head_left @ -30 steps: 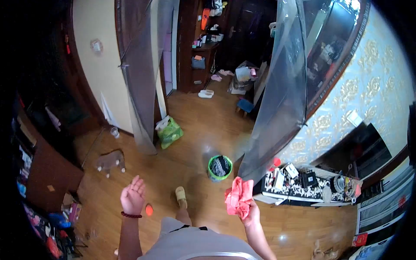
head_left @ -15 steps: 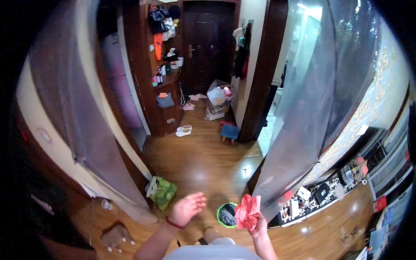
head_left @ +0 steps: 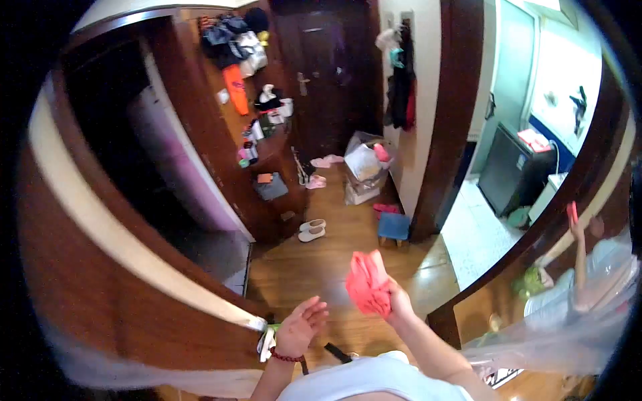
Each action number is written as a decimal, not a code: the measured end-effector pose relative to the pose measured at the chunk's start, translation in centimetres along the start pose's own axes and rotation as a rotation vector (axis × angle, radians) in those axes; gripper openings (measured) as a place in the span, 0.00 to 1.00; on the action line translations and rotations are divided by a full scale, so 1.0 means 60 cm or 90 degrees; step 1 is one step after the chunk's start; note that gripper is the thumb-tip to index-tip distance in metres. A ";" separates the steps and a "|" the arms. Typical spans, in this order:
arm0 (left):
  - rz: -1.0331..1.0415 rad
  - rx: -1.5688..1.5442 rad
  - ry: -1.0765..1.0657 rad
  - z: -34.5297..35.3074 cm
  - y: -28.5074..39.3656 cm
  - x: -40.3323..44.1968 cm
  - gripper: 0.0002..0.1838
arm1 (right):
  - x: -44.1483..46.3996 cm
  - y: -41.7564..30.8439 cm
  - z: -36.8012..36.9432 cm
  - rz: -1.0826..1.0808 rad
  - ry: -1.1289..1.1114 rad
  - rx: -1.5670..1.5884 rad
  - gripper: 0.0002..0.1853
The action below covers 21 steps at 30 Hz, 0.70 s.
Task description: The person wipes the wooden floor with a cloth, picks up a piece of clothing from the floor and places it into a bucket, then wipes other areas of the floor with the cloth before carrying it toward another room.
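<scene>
My right hand [head_left: 400,303] is closed around a crumpled pinkish-red cloth [head_left: 368,283], held out in front of my body above the wooden floor. Folds bulge out past my fingers, and the cloth's exact kind does not show. To the left, my left hand [head_left: 301,329] hangs in the air with its fingers stretched and nothing in it. A dark red bead bracelet [head_left: 286,357] circles that wrist. The two hands are apart, and the left one does not touch the cloth.
White shoes [head_left: 312,231] lie on the floor ahead. A blue stool [head_left: 394,227] and a bagged pile [head_left: 364,167] stand along the right wall before a dark door [head_left: 328,80]. Right, a doorway shows a small dark fridge [head_left: 515,170]. Clear plastic curtain [head_left: 568,334] hangs at lower right.
My view has moved forward past the plastic curtains towards the door. The red cloth in my right hand is raised higher. The green basket on the floor has left view.
</scene>
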<state>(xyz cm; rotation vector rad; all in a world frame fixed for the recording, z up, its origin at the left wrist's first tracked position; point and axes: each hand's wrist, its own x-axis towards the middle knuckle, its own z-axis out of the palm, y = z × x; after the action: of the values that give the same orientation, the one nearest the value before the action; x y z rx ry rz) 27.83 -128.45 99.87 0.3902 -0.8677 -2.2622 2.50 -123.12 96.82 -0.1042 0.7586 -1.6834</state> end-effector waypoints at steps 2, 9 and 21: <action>0.009 -0.042 0.008 -0.035 0.007 0.067 0.34 | 0.058 -0.030 0.050 -0.021 -0.022 -0.003 0.25; -0.087 -0.051 0.077 -0.081 -0.037 0.426 0.31 | 0.236 -0.225 -0.113 -0.083 0.095 0.053 0.27; -0.427 0.069 -0.440 0.306 -0.241 1.230 0.34 | 0.305 -0.600 -0.328 -0.542 0.463 0.284 0.22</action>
<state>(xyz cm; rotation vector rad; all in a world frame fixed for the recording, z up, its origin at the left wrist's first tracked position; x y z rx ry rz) -41.79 -162.26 100.89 -0.1051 -1.3545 -3.0529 -41.96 -129.22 94.54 0.6108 0.9006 -2.7272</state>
